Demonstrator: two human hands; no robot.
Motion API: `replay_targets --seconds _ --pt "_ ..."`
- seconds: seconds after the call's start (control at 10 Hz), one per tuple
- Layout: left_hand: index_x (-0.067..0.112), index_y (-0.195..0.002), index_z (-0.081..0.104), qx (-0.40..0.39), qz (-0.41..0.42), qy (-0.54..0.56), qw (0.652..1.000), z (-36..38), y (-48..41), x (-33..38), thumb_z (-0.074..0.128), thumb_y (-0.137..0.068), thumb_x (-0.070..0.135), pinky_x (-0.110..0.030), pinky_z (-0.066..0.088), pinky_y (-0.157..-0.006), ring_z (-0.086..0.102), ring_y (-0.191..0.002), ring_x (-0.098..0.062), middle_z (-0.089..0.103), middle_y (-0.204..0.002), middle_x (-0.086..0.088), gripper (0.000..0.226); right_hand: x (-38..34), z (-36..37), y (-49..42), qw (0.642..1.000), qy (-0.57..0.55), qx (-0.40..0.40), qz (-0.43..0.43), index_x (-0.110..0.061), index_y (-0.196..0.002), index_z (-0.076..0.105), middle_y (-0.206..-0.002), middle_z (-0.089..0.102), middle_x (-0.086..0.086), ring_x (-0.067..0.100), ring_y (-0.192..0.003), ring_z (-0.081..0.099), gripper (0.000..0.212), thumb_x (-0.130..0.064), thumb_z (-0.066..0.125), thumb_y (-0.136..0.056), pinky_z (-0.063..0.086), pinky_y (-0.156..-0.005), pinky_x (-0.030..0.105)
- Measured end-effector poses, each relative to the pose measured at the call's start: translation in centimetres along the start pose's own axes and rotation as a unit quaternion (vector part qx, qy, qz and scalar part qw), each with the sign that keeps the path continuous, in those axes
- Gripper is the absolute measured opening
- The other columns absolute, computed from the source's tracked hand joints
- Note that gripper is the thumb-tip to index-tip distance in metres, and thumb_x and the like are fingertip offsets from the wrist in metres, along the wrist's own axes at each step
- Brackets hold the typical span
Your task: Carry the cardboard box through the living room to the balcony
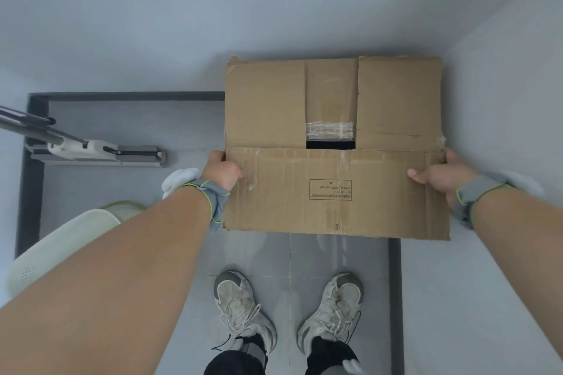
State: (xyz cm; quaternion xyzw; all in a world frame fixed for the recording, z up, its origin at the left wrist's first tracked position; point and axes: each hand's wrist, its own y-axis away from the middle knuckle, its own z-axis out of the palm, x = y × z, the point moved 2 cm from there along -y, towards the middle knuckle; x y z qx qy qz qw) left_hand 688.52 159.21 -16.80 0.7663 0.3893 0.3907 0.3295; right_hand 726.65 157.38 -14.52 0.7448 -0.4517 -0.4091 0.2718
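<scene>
Arms reach forward and down from both lower corners of my view, bare to the wrist, each wrist wrapped in a grey band edged with a thin green line. My left hand (224,172) clamps the left side of the cardboard box (332,146), fingers curled over the edge and thumb pressed on the top face. My right hand (438,175) grips the opposite side, thumb lying flat on the near flap, fingers hidden behind the edge. So both hands are closed on the box, which hangs between them, held level above the floor (335,256) and ahead of my shoes (240,307).

The box is plain brown corrugated board, rectangular, creased and a little torn at the far left corner. Its top flaps do not meet: a dark slot shows between them, with a strip of crinkled clear tape just beyond it. A small black printed label sits on the near flap between my hands; its text is too small to read.

Left of my left hand, a flat mop (100,152) with a grey head rests on smooth grey tile. Below my left forearm sits a pale, rounded plastic object (61,250).
</scene>
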Motion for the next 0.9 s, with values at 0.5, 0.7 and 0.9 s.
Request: replay_targets --seconds 0.5,0.7,0.9 --pt "0.003 -0.145 0.033 0.071 -0.042 -0.042 0.996 1.2 4.1 0.6 0.05 -0.094 0.017 -0.046 0.04 -0.106 0.05 -0.13 -0.037 0.048 -0.142 -0.021 0.055 -0.9 0.7 1.8 0.98 0.173 0.093 -0.019 -0.003 -0.153 0.021 -0.156 0.034 0.019 0.038 -0.142 0.035 0.09 -0.022 0.074 -0.082 0.03 -0.117 0.045" --pt "0.002 -0.144 0.034 0.067 -0.023 -0.026 0.997 -0.2 7.0 1.6 0.057 -0.092 0.027 -0.045 0.041 -0.102 0.051 -0.128 -0.039 0.05 -0.14 -0.023 0.062 -2.0 0.2 4.6 0.973 0.176 0.121 -0.089 -0.008 -0.149 0.031 -0.15 0.037 0.019 0.039 -0.136 0.04 0.076 -0.015 0.07 -0.084 0.034 -0.11 0.041" --pt "-0.001 -0.123 0.052 0.063 -0.003 0.012 0.998 -1.7 10.8 1.7 0.056 -0.094 0.031 -0.019 0.041 -0.082 0.055 -0.105 -0.032 0.058 -0.104 -0.017 0.044 -2.8 -1.9 8.7 0.95 0.265 0.107 -0.126 -0.014 -0.141 0.039 -0.147 0.039 0.013 0.042 -0.125 0.048 0.064 -0.035 0.061 -0.084 0.042 -0.104 0.046"
